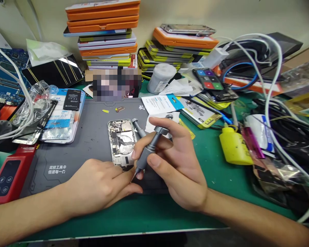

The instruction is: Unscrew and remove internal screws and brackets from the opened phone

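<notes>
An opened smartphone [122, 142], its circuit board and inner parts bare, lies face up on the grey work mat [90, 130]. My right hand [180, 168] grips a grey precision screwdriver [146, 152] between thumb and fingers, slanted with its thin tip down and to the left. That tip meets the fingers of my left hand [98, 185], which are drawn together just below the phone's lower end. Whatever those fingers pinch, if anything, is hidden. Behind my right hand is a second grey screwdriver [139, 127], partly covered.
Small loose pieces lie above the phone. A black battery [72, 99] rests on packaging at left, near a red device [9, 175]. Stacked orange boxes [103, 17] line the wall. A white jar [161, 78], yellow bottle [234, 145] and white cables [273, 89] crowd the right.
</notes>
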The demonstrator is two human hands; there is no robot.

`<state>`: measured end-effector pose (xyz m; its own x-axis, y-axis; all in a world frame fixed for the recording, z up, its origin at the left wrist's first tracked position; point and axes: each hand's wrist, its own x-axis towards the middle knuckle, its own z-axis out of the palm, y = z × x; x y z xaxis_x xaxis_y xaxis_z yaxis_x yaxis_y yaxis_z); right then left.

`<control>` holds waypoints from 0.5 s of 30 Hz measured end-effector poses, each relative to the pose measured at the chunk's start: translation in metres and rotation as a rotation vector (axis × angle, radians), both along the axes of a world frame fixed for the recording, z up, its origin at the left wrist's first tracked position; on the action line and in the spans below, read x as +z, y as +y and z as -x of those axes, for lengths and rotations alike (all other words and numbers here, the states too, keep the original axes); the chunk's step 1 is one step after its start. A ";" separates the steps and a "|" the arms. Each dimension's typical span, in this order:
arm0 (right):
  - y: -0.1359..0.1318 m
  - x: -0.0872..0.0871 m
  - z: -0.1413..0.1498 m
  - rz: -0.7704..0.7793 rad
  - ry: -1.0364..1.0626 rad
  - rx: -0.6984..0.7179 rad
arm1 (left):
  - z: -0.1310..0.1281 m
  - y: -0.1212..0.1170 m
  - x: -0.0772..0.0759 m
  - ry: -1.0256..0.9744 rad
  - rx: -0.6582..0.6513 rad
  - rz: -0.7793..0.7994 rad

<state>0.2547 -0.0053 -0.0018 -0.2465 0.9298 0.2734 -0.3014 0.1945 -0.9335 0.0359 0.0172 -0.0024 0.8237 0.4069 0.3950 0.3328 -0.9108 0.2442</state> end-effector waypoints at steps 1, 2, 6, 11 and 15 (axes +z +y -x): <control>0.000 0.000 0.000 -0.011 -0.013 -0.011 | 0.000 0.000 0.000 -0.002 0.002 -0.003; 0.000 0.000 0.000 -0.025 -0.029 -0.031 | 0.000 0.000 0.000 -0.003 0.003 -0.008; 0.001 -0.005 0.003 -0.156 -0.054 -0.142 | -0.001 0.001 0.000 -0.008 0.004 -0.033; 0.006 -0.007 0.003 -0.266 -0.159 -0.244 | -0.001 -0.003 0.002 -0.005 -0.001 -0.116; 0.012 0.001 -0.011 -0.602 -0.271 -0.347 | -0.001 -0.011 0.006 0.016 -0.143 -0.388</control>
